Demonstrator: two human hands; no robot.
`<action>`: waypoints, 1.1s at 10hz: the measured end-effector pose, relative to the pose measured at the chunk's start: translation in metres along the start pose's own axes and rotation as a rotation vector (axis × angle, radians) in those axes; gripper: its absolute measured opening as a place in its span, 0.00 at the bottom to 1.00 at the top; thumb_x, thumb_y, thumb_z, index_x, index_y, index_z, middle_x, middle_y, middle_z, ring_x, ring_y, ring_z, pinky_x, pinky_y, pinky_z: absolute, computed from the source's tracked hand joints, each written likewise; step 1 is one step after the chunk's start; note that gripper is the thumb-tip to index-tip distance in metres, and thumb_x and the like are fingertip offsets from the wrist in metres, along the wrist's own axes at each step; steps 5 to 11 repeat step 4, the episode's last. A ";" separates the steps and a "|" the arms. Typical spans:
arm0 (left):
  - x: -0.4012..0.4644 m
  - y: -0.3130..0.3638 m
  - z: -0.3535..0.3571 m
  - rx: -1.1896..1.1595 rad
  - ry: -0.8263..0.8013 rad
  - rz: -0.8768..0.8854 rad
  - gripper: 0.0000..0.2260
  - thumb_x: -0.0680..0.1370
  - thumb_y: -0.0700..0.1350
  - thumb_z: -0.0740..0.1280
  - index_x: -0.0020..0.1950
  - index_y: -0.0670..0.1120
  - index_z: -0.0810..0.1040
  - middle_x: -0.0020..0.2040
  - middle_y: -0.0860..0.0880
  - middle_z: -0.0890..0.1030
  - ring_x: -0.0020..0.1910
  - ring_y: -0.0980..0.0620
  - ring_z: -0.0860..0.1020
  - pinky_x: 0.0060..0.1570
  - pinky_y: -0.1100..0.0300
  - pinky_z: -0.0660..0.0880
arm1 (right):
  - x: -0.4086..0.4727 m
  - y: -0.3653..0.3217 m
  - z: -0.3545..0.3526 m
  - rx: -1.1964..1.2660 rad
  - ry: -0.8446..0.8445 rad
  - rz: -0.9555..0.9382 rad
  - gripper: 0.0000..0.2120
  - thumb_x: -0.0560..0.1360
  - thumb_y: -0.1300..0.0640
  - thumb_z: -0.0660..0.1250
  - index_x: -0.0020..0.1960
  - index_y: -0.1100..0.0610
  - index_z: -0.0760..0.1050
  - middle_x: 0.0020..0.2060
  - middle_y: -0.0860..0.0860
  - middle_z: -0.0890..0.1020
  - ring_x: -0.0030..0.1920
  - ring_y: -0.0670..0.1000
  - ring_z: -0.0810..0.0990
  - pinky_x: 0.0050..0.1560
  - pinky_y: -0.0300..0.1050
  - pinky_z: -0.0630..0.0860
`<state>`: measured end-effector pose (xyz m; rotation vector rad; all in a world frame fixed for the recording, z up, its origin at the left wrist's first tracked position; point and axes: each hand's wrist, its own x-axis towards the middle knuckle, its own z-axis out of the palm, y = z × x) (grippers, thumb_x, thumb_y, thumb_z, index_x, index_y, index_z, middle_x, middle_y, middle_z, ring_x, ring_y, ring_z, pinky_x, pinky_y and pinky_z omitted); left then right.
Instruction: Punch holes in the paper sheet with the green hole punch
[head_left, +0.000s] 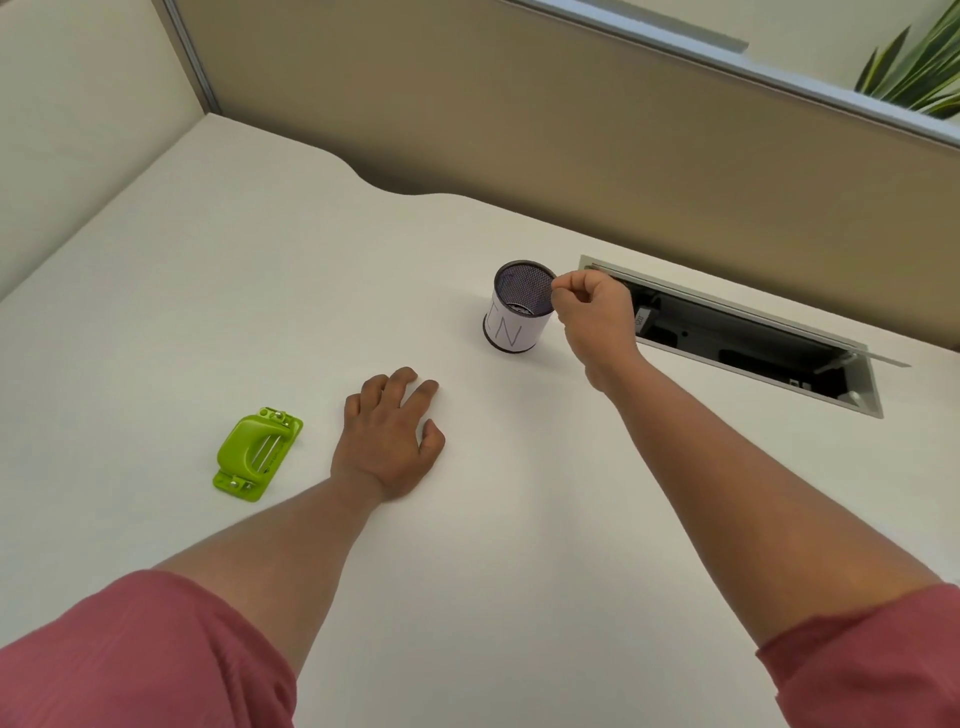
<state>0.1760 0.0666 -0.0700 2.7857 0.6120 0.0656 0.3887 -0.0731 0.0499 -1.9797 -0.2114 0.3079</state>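
The green hole punch (258, 454) lies flat on the white desk (208, 291), left of my hands and touched by neither. My left hand (390, 436) rests palm down on the desk to the right of the punch, fingers spread, holding nothing. My right hand (592, 312) is farther back, with thumb and forefinger pinched together at the right rim of a dark mesh cup (519, 306). The cup wears a white paper label with letters on it. I see nothing held in the pinch. No separate paper sheet stands out on the white surface.
An open cable hatch (748, 338) is sunk into the desk right behind my right hand. Beige partition walls (519, 119) close off the back and left. A green plant (924, 67) shows at the top right corner.
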 end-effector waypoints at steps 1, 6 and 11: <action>0.001 -0.003 0.001 -0.006 0.003 -0.004 0.25 0.76 0.55 0.57 0.73 0.53 0.70 0.72 0.50 0.68 0.69 0.44 0.63 0.64 0.47 0.63 | -0.016 0.002 -0.008 0.063 0.000 0.040 0.05 0.76 0.62 0.67 0.45 0.53 0.79 0.38 0.48 0.80 0.37 0.47 0.75 0.36 0.39 0.72; -0.007 0.009 -0.009 -0.016 0.024 0.028 0.23 0.79 0.50 0.60 0.74 0.46 0.71 0.65 0.45 0.77 0.58 0.39 0.75 0.51 0.46 0.74 | -0.104 0.024 -0.061 -0.033 -0.005 0.073 0.04 0.76 0.60 0.66 0.43 0.59 0.76 0.38 0.52 0.80 0.38 0.50 0.76 0.35 0.42 0.73; -0.007 0.009 -0.009 -0.016 0.024 0.028 0.23 0.79 0.50 0.60 0.74 0.46 0.71 0.65 0.45 0.77 0.58 0.39 0.75 0.51 0.46 0.74 | -0.104 0.024 -0.061 -0.033 -0.005 0.073 0.04 0.76 0.60 0.66 0.43 0.59 0.76 0.38 0.52 0.80 0.38 0.50 0.76 0.35 0.42 0.73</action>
